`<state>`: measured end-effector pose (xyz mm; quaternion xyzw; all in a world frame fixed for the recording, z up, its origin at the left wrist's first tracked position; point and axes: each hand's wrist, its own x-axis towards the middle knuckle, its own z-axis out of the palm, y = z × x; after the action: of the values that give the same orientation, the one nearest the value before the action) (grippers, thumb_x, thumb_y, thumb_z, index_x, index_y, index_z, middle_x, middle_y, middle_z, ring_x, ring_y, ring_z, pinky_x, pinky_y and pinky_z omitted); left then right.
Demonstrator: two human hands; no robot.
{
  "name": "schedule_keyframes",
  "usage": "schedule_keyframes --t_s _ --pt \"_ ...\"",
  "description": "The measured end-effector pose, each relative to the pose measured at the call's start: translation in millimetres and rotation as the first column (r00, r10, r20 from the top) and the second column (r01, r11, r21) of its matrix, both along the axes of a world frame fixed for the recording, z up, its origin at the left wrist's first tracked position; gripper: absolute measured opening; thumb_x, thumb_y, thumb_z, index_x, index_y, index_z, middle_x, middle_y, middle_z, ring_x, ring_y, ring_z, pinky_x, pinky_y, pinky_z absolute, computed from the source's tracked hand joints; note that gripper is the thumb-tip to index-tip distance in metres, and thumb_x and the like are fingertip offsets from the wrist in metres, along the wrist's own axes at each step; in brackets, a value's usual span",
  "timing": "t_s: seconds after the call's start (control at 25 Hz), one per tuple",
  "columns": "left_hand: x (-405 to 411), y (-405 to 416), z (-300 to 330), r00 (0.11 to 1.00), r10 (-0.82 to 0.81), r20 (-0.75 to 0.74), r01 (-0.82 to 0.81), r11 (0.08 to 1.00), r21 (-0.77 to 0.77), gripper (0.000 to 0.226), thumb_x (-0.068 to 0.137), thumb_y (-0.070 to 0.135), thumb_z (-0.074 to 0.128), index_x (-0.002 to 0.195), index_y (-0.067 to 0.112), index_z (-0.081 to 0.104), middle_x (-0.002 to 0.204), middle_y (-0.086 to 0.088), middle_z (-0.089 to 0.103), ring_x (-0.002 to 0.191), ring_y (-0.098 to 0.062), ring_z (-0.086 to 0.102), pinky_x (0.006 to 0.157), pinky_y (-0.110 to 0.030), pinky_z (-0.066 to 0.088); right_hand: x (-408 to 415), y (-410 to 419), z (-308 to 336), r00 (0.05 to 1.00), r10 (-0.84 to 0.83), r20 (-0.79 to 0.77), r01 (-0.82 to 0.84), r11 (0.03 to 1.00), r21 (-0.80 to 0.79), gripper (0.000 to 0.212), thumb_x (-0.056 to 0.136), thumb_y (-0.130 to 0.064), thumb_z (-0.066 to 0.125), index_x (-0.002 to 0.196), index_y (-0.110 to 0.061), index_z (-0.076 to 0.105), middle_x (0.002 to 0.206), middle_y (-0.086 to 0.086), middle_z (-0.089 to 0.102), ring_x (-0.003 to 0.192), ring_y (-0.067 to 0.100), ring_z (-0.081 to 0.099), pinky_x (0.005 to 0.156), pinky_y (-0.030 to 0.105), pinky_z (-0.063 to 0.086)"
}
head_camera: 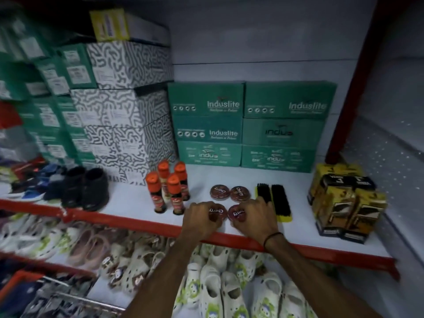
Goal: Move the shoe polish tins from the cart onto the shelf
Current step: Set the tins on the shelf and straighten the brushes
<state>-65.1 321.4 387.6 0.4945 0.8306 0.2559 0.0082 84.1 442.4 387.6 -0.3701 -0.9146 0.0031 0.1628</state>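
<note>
Two dark red round polish tins lie flat on the white shelf [128, 200], the left one [219, 192] touching the right one [240, 193]. In front of them, near the red shelf edge, two more such tins rest on the shelf. My left hand [200, 220] grips the front left tin [216, 212] from its left side. My right hand [257, 220] grips the front right tin [238, 215] from its right side. Both hands' fingers curl over the tins' rims. Part of the cart [57, 297] shows at the bottom left.
Several orange-capped polish bottles [168, 187] stand left of the tins. Two black shoe brushes [274, 200] lie just right of them, yellow-black boxes [346, 203] farther right. Green shoe boxes [250, 125] line the back. Black shoes [86, 188] sit left; white clogs [220, 292] fill the lower shelf.
</note>
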Motion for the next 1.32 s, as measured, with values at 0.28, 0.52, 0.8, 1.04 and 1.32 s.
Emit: schedule_keyframes --t_s 0.28,0.52,0.8,1.04,1.32 --pt "-25.8 36.5 6.8 0.991 -0.106 -0.085 0.097 0.99 -0.102 0.056 0.094 0.012 0.053 0.149 0.026 0.05 0.163 -0.004 0.041 0.148 -0.036 0.039 0.122 -0.05 0.034 -5.3 36.9 13.3 0.993 0.056 0.101 -0.053 0.998 -0.028 0.047 0.09 -0.051 0.056 0.136 -0.043 0.059 0.152 -0.002 0.05 0.139 0.027 0.041 0.108 0.049 0.035" --pt "-37.9 52.9 0.8 0.987 -0.128 -0.094 0.102 0.964 -0.246 0.059 0.095 0.012 0.051 0.151 0.029 0.044 0.156 -0.006 0.051 0.152 -0.039 0.033 0.123 -0.056 0.031 -22.5 58.0 9.5 0.962 0.149 0.229 -0.115 0.981 -0.158 0.051 0.101 -0.04 0.048 0.152 -0.037 0.041 0.165 -0.004 0.032 0.156 0.025 0.021 0.122 0.064 0.008" --pt "-40.7 57.7 8.8 0.991 -0.115 -0.074 0.098 0.974 -0.204 0.058 0.087 0.013 0.057 0.144 0.027 0.056 0.127 -0.017 0.065 0.126 -0.039 0.058 0.106 -0.049 0.051 -21.5 65.5 5.5 0.97 0.177 0.164 -0.147 0.973 -0.177 0.044 0.1 -0.039 0.052 0.144 -0.036 0.051 0.158 -0.008 0.046 0.151 0.022 0.032 0.123 0.063 0.011" --pt "-40.1 55.1 8.8 0.989 -0.125 -0.077 0.108 0.975 -0.196 0.059 0.089 0.012 0.059 0.146 0.029 0.055 0.126 -0.015 0.066 0.124 -0.035 0.059 0.108 -0.049 0.049 -20.0 63.1 5.5 0.967 0.18 0.18 -0.15 0.974 -0.169 0.044 0.101 -0.041 0.05 0.144 -0.035 0.053 0.157 -0.008 0.047 0.151 0.023 0.033 0.123 0.063 0.012" --pt "-40.2 53.5 8.5 0.987 -0.139 -0.082 0.119 0.971 -0.209 0.057 0.091 0.011 0.058 0.145 0.028 0.055 0.135 -0.016 0.064 0.133 -0.036 0.054 0.112 -0.052 0.046 -18.7 60.3 8.8 0.964 0.186 0.188 -0.154 0.973 -0.173 0.047 0.1 -0.041 0.052 0.146 -0.036 0.05 0.157 -0.009 0.047 0.151 0.023 0.033 0.124 0.062 0.011"
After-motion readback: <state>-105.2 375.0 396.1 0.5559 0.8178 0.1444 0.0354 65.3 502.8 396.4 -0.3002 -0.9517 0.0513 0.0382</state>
